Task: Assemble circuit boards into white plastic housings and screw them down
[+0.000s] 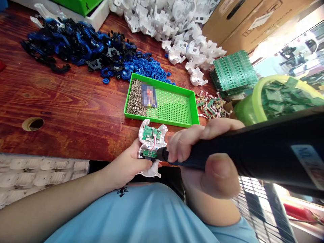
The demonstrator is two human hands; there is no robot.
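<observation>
My left hand [133,161] grips a white plastic housing [152,171] near the table's front edge. Set into the housing are a green circuit board [149,133] and a smaller one below it, with red and white wires. Wrapped in my right hand [199,152] is a large black electric screwdriver [255,152], which lies across the view from the right. Its knurled black nose [162,154] meets the housing by the smaller board. The bit's tip cannot be made out. Just beyond the housing is a green perforated tray [174,119] with many small screws [135,99] at its left end.
Blue and black plastic parts [83,44] are heaped at the back left, white shells [172,23] behind the tray. Small wired boards [212,105], stacked green panels [234,71] and a yellow-green bucket [249,104] stand right. A cardboard box [238,23] is behind. The table has a hole [33,124].
</observation>
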